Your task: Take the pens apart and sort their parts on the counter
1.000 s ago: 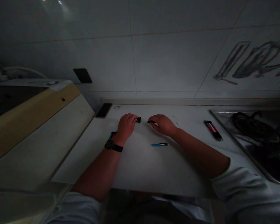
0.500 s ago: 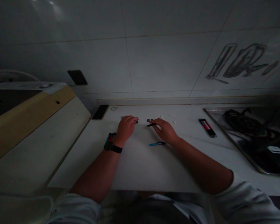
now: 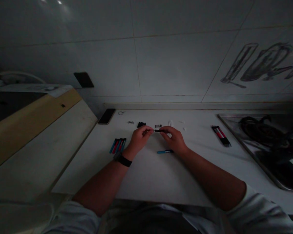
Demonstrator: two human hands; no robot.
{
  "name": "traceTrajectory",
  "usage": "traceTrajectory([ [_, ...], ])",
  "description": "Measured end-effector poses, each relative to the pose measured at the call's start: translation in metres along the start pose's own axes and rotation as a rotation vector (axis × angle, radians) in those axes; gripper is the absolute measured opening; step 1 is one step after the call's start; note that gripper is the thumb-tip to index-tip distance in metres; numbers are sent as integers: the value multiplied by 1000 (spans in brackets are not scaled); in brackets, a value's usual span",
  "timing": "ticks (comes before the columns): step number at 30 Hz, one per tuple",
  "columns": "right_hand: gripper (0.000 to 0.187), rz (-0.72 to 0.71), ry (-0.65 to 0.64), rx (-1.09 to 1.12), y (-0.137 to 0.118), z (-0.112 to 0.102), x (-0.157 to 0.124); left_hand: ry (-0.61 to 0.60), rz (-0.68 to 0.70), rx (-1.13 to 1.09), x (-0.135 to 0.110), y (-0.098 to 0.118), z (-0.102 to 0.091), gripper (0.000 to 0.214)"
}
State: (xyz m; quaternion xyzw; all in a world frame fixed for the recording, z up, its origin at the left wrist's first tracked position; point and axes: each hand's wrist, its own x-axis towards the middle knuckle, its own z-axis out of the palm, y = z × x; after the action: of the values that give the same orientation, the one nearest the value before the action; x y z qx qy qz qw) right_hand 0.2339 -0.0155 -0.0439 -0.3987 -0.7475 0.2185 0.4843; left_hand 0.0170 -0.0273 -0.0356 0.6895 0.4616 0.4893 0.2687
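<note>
Both hands meet over the white counter [image 3: 148, 175]. My right hand [image 3: 174, 140] pinches a thin black pen part [image 3: 158, 130] that points left. My left hand [image 3: 139, 138], with a dark watch on its wrist, has its fingers closed at the part's left end on something too small to make out. A blue pen [image 3: 164, 151] lies just below my right hand. A row of blue and red pens [image 3: 118, 145] lies left of my left hand. Small black pieces [image 3: 141, 124] and a second dark cluster [image 3: 158, 125] sit just beyond the hands.
A dark phone [image 3: 106, 116] lies at the counter's back left corner. Red and black pens [image 3: 221, 136] lie to the right, beside a sink [image 3: 271, 146] holding dark objects. A tiled wall stands behind. A wooden-edged surface [image 3: 34, 130] slopes away on the left.
My left hand moved right, away from the small black pieces, and met my right hand at the black pen part. The row of coloured pens is now uncovered.
</note>
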Motion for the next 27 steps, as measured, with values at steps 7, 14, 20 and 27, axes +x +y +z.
traceTrajectory([
  [7,19,-5,-14,0,1,0,-1,-9,-82,-88,0,-2,1,20],
  [14,16,-46,-9,-39,1,-2,-1,-82,-111,-99,-1,2,2,18],
  [20,16,-151,-36,-104,0,-5,-1,-139,-116,-87,-2,3,1,29],
  [27,14,-244,-2,-116,-1,-4,-1,-228,-166,-104,-3,4,0,37],
])
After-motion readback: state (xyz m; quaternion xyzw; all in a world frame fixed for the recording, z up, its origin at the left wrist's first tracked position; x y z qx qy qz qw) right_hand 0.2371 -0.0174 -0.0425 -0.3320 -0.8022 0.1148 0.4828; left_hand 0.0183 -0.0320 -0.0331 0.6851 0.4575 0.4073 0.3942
